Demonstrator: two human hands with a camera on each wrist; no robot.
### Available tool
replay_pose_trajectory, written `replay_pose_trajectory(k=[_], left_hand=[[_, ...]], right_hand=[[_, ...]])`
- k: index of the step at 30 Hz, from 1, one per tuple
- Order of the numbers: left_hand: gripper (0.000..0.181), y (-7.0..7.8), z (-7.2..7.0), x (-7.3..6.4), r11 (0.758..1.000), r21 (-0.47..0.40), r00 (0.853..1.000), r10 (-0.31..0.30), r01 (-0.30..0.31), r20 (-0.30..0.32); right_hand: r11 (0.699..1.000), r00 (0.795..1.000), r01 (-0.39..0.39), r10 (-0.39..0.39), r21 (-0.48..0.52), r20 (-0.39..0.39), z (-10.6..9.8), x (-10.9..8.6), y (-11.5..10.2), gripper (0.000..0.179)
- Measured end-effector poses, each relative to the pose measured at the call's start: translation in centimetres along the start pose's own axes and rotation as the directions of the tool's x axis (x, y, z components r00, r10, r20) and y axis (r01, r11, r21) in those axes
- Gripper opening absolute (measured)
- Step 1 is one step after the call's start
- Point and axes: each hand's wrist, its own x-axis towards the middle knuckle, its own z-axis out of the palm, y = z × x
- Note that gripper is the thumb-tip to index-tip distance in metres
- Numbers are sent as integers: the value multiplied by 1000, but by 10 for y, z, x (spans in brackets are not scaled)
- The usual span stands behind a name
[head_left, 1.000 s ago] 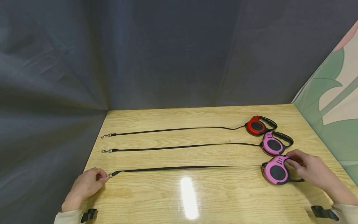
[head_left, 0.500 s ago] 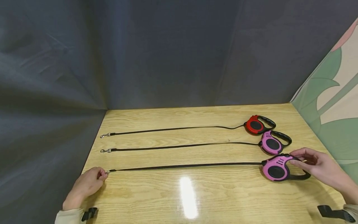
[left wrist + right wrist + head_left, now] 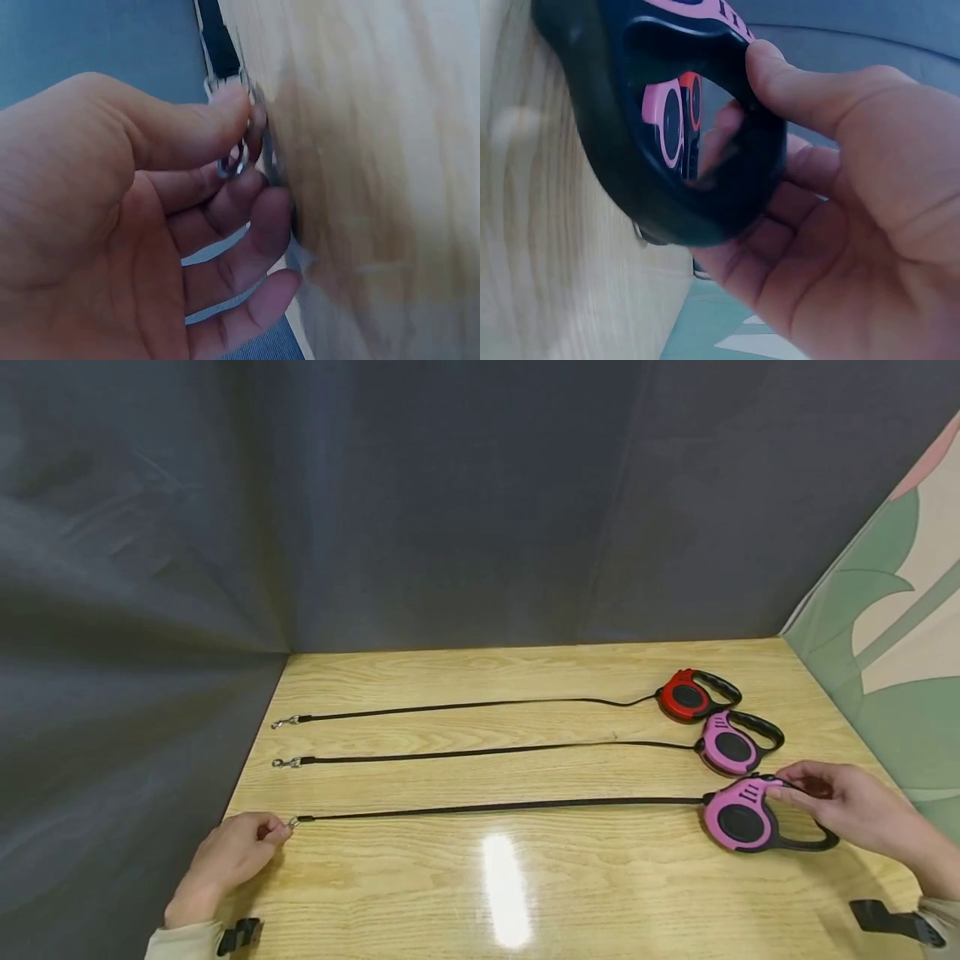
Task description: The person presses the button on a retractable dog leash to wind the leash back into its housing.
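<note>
The nearest pink retractable dog leash (image 3: 741,817) has its black strap (image 3: 495,807) drawn out straight across the table. At the strap's far left end, my left hand (image 3: 238,856) pinches the metal clip (image 3: 232,159) between thumb and forefinger. My right hand (image 3: 855,806) grips the upper part of the black loop handle (image 3: 607,142), thumb on one side and fingers on the other. Behind it lie a second pink leash (image 3: 731,747) and a red leash (image 3: 686,695), both with straps stretched leftward to metal clips.
The wooden table (image 3: 600,893) ends at a dark curtain (image 3: 465,527) behind and on the left. A patterned panel (image 3: 900,635) borders the right side. The two rear leash cases sit close together, near the one I hold.
The right hand has shifted slightly right with the nearest leash case, and its strap has gone from slightly twisted to straight and taut. The left hand stays at about the same place.
</note>
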Motion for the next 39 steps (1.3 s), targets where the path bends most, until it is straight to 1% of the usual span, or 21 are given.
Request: replay_pose_trajectory(k=[2,4,6,9,11,13,16,18,20,22,25,27,29,31,33,34,36,39], left_hand=[[23,-2,0,-2,1000,-8,1000,-20,20,0],[27,-5,0,-5,1000,-12,1000,-26,26,-11],[31,-7,0,-5,999,-6,998,-38,38,-40],[39,-10,1,-8,999,-1,992,-53,53,-112],[44,-10,1,-8,997,-22,987,-77,75,-143],[48,-9,2,-10,996,-48,982,-88,82,-167],[49,-8,5,-11,993,-88,972,-93,76,-217],[47,-7,6,-11,993,-95,961,-87,64,-263],[44,-6,8,-11,992,-115,949,-93,61,-302],[43,-5,8,-11,986,-149,933,-116,69,-340],[41,-2,9,-10,973,-215,901,-163,80,-402],[39,-1,9,-9,965,-250,878,-191,85,-439],[36,0,8,-8,959,-272,859,-208,85,-467],[32,1,7,-7,952,-296,846,-222,80,-485],[29,2,8,-7,942,-328,833,-235,69,-501],[27,3,9,-6,937,-344,824,-241,60,-513],[23,4,9,-6,926,-375,807,-251,40,-534],[20,5,9,-5,915,-404,788,-258,13,-559]], right_hand=[[999,999,-24,25,-23,33,-2,1,1,27],[998,996,-51,52,-28,72,-4,1,3,31],[997,990,-72,71,1,121,-5,2,4,34],[991,980,-104,89,81,176,-6,1,5,35],[984,977,-130,107,118,186,-7,0,6,35],[979,974,-160,136,128,182,-9,0,6,40],[969,968,-205,179,137,178,-13,-1,6,45],[964,962,-233,209,130,178,-14,-3,5,50],[961,962,-247,227,126,151,-11,-4,2,53],[960,964,-258,248,112,95,-6,-5,-2,54],[959,965,-261,262,113,3,1,-4,-6,53],[953,959,-274,281,128,-41,4,-5,-8,51],[944,951,-287,301,161,-73,6,-6,-8,51],[931,940,-303,327,203,-93,8,-7,-8,51],[920,934,-309,341,241,-106,7,-8,-8,50],[916,932,-308,345,256,-112,7,-8,-8,49],[910,930,-302,347,285,-122,6,-9,-8,47],[906,934,-276,332,322,-133,5,-10,-8,43]])
